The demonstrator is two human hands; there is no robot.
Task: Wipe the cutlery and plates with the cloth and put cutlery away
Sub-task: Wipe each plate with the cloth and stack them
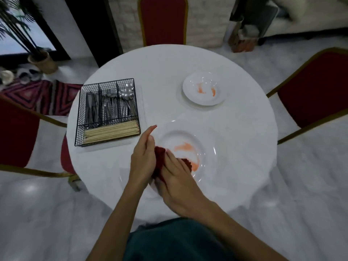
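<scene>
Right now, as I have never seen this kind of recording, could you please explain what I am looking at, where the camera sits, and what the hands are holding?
There is no machine here: a person works with bare hands, and the single picture comes from a camera worn on their head, looking down. On the round white table lie a large plate with orange smears, a smaller plate, also smeared, farther away, and a black wire caddy holding knives, forks, spoons and chopsticks. The left hand holds one end of a dark red cloth, while the right hand lies over it with fairly straight fingers, pressing it onto the large plate. Red chairs stand around the table.
</scene>
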